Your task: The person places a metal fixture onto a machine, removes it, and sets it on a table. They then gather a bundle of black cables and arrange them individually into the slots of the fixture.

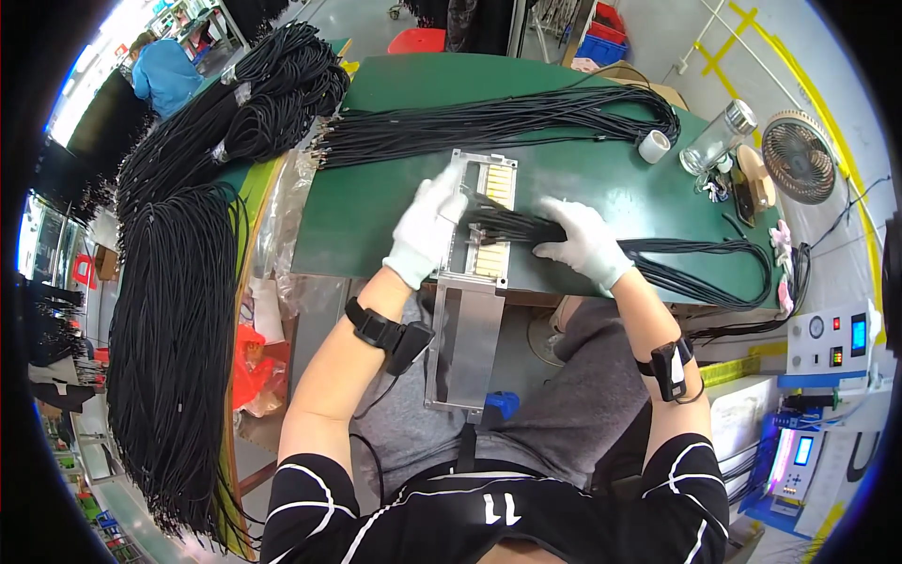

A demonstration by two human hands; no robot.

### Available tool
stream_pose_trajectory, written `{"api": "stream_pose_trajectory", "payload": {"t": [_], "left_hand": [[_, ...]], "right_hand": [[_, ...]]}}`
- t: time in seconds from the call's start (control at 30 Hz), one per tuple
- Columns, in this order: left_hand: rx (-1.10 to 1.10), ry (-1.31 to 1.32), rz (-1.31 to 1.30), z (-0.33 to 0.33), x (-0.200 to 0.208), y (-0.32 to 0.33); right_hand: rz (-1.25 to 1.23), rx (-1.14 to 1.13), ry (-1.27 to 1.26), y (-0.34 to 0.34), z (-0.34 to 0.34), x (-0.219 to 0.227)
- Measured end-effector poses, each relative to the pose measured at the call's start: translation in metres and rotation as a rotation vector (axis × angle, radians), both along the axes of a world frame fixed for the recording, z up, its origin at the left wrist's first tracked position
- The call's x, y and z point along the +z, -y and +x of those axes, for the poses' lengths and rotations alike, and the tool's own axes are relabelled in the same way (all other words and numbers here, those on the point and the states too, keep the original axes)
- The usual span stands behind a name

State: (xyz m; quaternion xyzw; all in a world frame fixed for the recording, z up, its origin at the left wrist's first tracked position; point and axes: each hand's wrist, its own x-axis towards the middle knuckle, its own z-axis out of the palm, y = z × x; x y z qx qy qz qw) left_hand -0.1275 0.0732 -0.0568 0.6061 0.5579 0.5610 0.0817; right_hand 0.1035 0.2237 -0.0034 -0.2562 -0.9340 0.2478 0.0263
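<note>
Nearest me, my left hand lies flat with gloved fingers on the metal jig, touching the cable ends laid across it. My right hand presses down on the same black cable bundle just beside the jig. Farther across the green table lie more cables, a tape roll and a glass bottle.

- Gloves: white knit cloth, matt.
- Jig: bare metal, smooth, dull sheen.
- Cables: black, matt sheath.
- Table: green, matt mat.
- Bottle: clear, glossy.
</note>
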Motion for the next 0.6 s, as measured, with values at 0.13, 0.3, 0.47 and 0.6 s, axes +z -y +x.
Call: {"api": "stream_pose_trajectory", "payload": {"t": [0.13,0.3,0.47,0.6], "left_hand": [[0.236,0.209,-0.085,-0.005,0.0,0.016],[0.296,0.238,-0.168,0.004,-0.001,0.038],[0.304,0.077,-0.196,0.013,0.0,0.044],[0.364,-0.106,-0.06,0.028,0.01,0.039]], "right_hand": [[-0.42,-0.147,-0.235,-0.012,0.009,-0.009],[0.366,-0.166,-0.565,-0.015,-0.005,-0.011],[0.332,0.088,-0.358,0.008,-0.008,-0.006],[0.388,0.126,-0.385,0.009,-0.01,-0.008]]}}
